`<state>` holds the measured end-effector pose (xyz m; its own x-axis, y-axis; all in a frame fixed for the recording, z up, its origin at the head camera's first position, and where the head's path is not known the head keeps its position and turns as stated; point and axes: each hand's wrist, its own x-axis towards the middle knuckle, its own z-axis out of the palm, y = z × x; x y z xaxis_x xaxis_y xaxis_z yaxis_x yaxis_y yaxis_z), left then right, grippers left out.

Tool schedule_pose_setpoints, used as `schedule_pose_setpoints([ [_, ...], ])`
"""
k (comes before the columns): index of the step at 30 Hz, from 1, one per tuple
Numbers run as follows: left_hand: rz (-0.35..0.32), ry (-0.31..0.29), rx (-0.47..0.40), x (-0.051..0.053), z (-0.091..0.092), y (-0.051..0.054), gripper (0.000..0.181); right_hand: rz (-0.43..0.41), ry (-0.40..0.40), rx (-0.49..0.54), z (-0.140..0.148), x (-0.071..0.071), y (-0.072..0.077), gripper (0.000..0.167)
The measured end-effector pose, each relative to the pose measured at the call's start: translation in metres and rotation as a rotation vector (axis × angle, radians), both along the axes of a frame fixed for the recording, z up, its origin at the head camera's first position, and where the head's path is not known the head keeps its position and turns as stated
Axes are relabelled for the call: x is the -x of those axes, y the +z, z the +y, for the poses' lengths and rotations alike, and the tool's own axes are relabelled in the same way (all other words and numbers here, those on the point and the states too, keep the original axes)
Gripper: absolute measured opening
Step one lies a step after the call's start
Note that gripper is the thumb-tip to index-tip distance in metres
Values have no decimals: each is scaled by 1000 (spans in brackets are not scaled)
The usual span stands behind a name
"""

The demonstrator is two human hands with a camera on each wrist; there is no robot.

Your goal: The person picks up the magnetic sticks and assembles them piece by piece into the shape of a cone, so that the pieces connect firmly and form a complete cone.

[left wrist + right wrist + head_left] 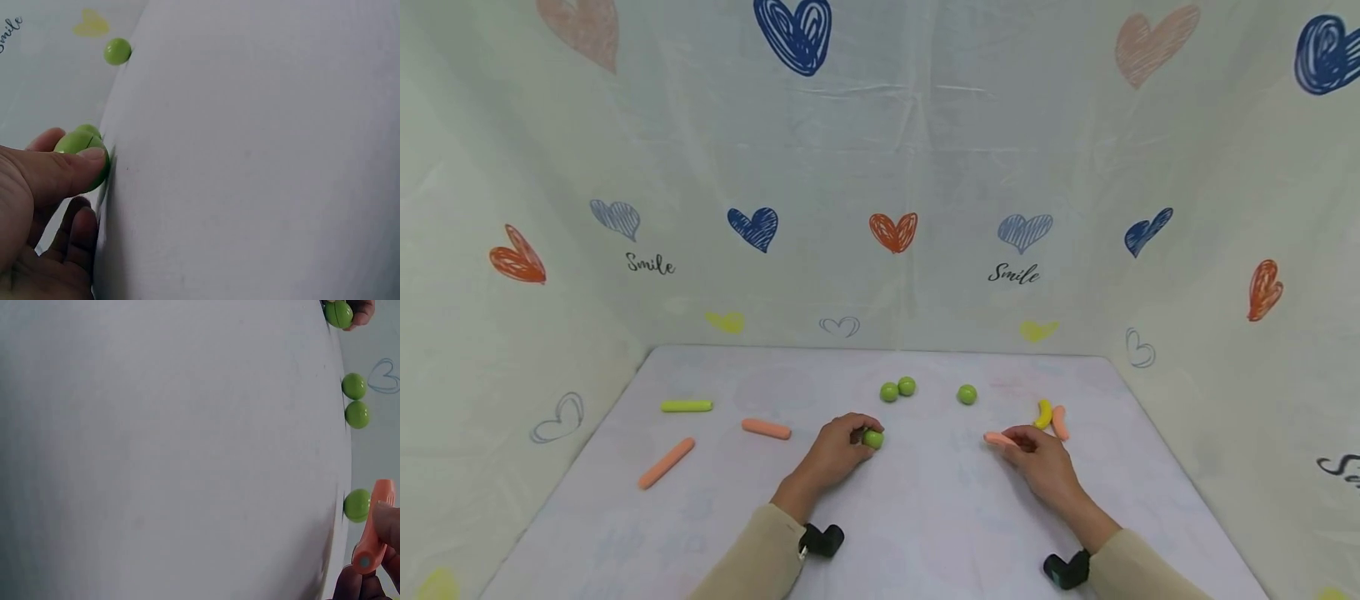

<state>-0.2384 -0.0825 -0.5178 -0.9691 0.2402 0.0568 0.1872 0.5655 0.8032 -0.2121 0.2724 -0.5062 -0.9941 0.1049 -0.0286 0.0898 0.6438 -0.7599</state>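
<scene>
Between thumb and fingers, my left hand (833,452) pinches a glossy green ball (872,439) with a thin seam, low at the tabletop. My right hand (1047,467) holds a salmon-coloured, slightly curved stick (997,438); in the right wrist view the stick (367,550) shows a round end with a greyish dot. Just beyond that hand lie a yellow curved piece (1044,413) and another salmon curved piece (1060,422), side by side. Farther back sit two green balls close together, a left one (889,392) and a right one (907,386). A separate green ball (967,394) lies right of them.
On the left of the white tabletop (925,517) lie a yellow-green stick (687,406) and two straight salmon sticks, one slanted (666,463) and one nearer the left hand (766,429). A pale curtain (880,167) printed with hearts rises behind the table and at both sides.
</scene>
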Motion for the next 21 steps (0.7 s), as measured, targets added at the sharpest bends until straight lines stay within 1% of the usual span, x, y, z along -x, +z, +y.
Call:
schedule_pose_setpoints([
  [3,-2,-37,-12,-2,5,0,32,-10,3,26,-9,2,0,28],
  [5,-12,-50,-29,-4,8,0,29,-12,7,38,-16,2,0,27],
  [8,-27,-50,-43,-5,12,0,27,-9,2,46,-26,3,0,25],
  [12,-59,-45,-65,-6,17,1,36,1,5,82,-41,5,-1,22],
  [16,-82,-75,-96,-9,24,2,47,8,11,112,-58,6,0,19],
  [19,-80,-92,-97,-12,28,1,46,11,24,132,-71,6,1,18],
  [21,-75,-88,-89,-13,31,1,42,9,35,149,-79,6,1,18],
])
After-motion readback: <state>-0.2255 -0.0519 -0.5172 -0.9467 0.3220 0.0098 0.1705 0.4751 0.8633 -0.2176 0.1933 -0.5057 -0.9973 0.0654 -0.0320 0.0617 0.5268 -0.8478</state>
